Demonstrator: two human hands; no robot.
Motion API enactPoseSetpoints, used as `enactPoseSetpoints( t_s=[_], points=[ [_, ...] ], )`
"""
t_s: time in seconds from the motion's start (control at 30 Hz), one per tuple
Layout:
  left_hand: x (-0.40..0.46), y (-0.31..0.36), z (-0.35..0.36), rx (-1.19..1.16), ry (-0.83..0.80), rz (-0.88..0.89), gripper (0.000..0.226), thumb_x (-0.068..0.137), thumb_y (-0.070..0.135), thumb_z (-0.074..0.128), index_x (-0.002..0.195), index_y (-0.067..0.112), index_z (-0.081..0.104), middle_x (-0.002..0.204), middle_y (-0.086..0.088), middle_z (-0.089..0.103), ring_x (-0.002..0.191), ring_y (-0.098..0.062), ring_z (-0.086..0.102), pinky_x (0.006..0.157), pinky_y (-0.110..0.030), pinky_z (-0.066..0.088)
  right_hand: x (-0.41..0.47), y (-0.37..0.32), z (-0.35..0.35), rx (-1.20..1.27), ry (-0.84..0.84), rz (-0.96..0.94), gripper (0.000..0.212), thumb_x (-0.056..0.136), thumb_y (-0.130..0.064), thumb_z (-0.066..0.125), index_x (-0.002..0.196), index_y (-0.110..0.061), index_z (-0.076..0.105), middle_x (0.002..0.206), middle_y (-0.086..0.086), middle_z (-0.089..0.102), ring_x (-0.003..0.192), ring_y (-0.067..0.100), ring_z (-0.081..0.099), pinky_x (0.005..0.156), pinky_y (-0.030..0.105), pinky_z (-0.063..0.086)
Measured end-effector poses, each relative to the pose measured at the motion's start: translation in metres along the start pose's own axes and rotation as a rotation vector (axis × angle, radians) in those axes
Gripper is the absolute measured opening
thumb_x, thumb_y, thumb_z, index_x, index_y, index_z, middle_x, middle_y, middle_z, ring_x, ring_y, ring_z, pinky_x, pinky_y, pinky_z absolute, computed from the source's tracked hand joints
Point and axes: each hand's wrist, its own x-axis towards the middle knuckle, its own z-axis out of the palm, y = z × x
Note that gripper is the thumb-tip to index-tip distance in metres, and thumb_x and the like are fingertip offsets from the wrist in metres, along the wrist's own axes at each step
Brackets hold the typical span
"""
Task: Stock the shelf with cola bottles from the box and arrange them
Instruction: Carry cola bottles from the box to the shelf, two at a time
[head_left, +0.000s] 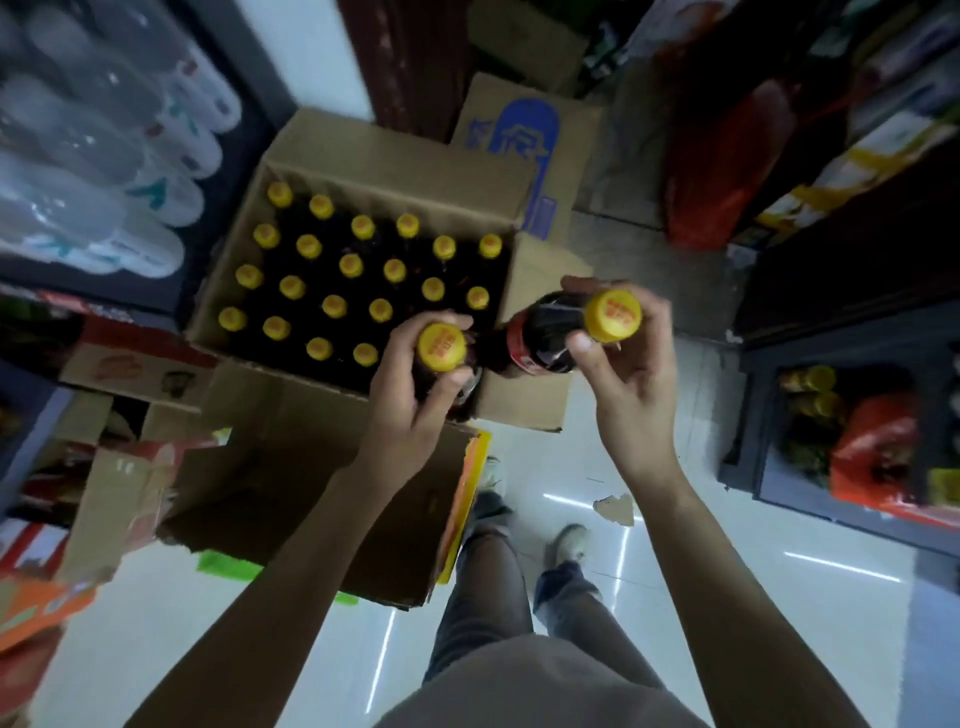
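The left hand (415, 400) grips a cola bottle (442, 347) just below its yellow cap, fingers curled round the neck, the bottle upright over the near right corner of the open cardboard box (363, 166); the right hand (623, 374) holds a second cola bottle (550, 338) by the neck, thumb and fingers pinching under its yellow cap (613, 315), this bottle tilted so its red label and dark body lean towards the box; the two bottles sit just beside each other, above the box's right flap; inside the box stand rows of dark bottles with yellow caps (343, 265), upright and close-packed; the box rests on the pale tiled floor (727, 597), with another open carton (311, 499) nearer the person; clear bottles (93, 156) fill a shelf at the left; a dark shelf unit (831, 291) stands at the right.
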Motion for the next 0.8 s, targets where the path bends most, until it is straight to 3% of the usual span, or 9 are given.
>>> enactPoseSetpoints(
  t_s=[0.07, 0.17, 0.23, 0.3, 0.33, 0.43, 0.63, 0.8],
  points=[
    [0.003, 0.015, 0.02, -0.034, -0.052, 0.004, 0.031, 0.093, 0.013, 0.048, 0.119, -0.003, 0.04, 0.106, 0.0, 0.055, 0.101, 0.0, 0.055, 0.092, -0.017, 0.043, -0.013, -0.012, -0.025, -0.035, 0.075, 0.014, 0.024, 0.088, -0.019, 0.06, 0.107, -0.033, 0.053, 0.106, -0.015, 0.061, 0.098, 0.009, 0.056, 0.085, 0.024, 0.043],
    [-0.004, 0.034, 0.059, -0.017, -0.106, 0.003, 0.049, 0.097, 0.042, 0.045, 0.123, 0.001, 0.042, 0.111, -0.008, 0.059, 0.109, -0.024, 0.057, 0.099, -0.033, 0.041, -0.047, -0.026, -0.073, -0.11, 0.193, 0.022, 0.019, 0.09, -0.025, 0.057, 0.109, -0.026, 0.052, 0.105, -0.006, 0.06, 0.099, 0.015, 0.056, 0.087, 0.03, 0.044],
    [-0.016, 0.05, 0.093, -0.04, -0.166, 0.011, 0.051, 0.095, 0.054, 0.043, 0.124, 0.012, 0.044, 0.113, -0.004, 0.06, 0.11, -0.024, 0.057, 0.098, -0.032, 0.041, -0.08, -0.037, -0.11, -0.135, 0.283, 0.022, 0.015, 0.092, -0.026, 0.055, 0.106, -0.026, 0.051, 0.099, -0.013, 0.058, 0.094, 0.009, 0.055, 0.085, 0.025, 0.044],
    [-0.029, 0.073, 0.134, -0.072, -0.231, 0.067, 0.04, 0.095, 0.054, 0.043, 0.121, 0.023, 0.046, 0.11, 0.018, 0.06, 0.107, -0.01, 0.057, 0.097, -0.026, 0.04, -0.116, -0.047, -0.148, -0.151, 0.4, 0.014, 0.009, 0.094, -0.024, 0.054, 0.103, -0.027, 0.051, 0.092, -0.021, 0.057, 0.089, 0.002, 0.054, 0.083, 0.019, 0.043],
    [-0.038, 0.084, 0.156, -0.107, -0.267, 0.086, 0.038, 0.096, 0.051, 0.043, 0.122, 0.023, 0.045, 0.105, 0.02, 0.06, 0.103, -0.008, 0.058, 0.096, -0.026, 0.04, -0.133, -0.052, -0.167, -0.156, 0.461, 0.006, 0.008, 0.094, -0.026, 0.054, 0.102, -0.028, 0.052, 0.091, -0.022, 0.057, 0.089, 0.001, 0.054, 0.082, 0.018, 0.043],
    [-0.07, 0.111, 0.225, -0.195, -0.356, 0.066, 0.03, 0.095, 0.045, 0.047, 0.115, 0.022, 0.051, 0.095, 0.02, 0.063, 0.096, -0.004, 0.059, 0.093, -0.021, 0.041, -0.186, -0.07, -0.224, -0.214, 0.566, -0.016, 0.013, 0.091, -0.036, 0.055, 0.101, -0.029, 0.051, 0.089, -0.023, 0.056, 0.086, -0.001, 0.053, 0.08, 0.016, 0.042],
    [-0.16, 0.165, 0.354, -0.211, -0.455, 0.08, 0.016, 0.091, 0.034, 0.046, 0.098, 0.023, 0.054, 0.091, 0.021, 0.063, 0.088, -0.005, 0.06, 0.084, -0.025, 0.045, -0.297, -0.107, -0.34, -0.277, 0.606, -0.019, 0.017, 0.092, -0.024, 0.056, 0.109, -0.029, 0.054, 0.095, -0.026, 0.06, 0.093, -0.004, 0.056, 0.085, 0.013, 0.042],
    [-0.204, 0.212, 0.448, -0.177, -0.514, 0.172, 0.018, 0.09, 0.057, 0.05, 0.096, 0.042, 0.058, 0.093, 0.02, 0.065, 0.092, -0.009, 0.06, 0.086, -0.032, 0.046, -0.365, -0.139, -0.439, -0.334, 0.684, -0.016, 0.017, 0.095, -0.026, 0.053, 0.113, -0.027, 0.055, 0.1, -0.023, 0.062, 0.098, 0.0, 0.058, 0.085, 0.013, 0.042]
  ],
)
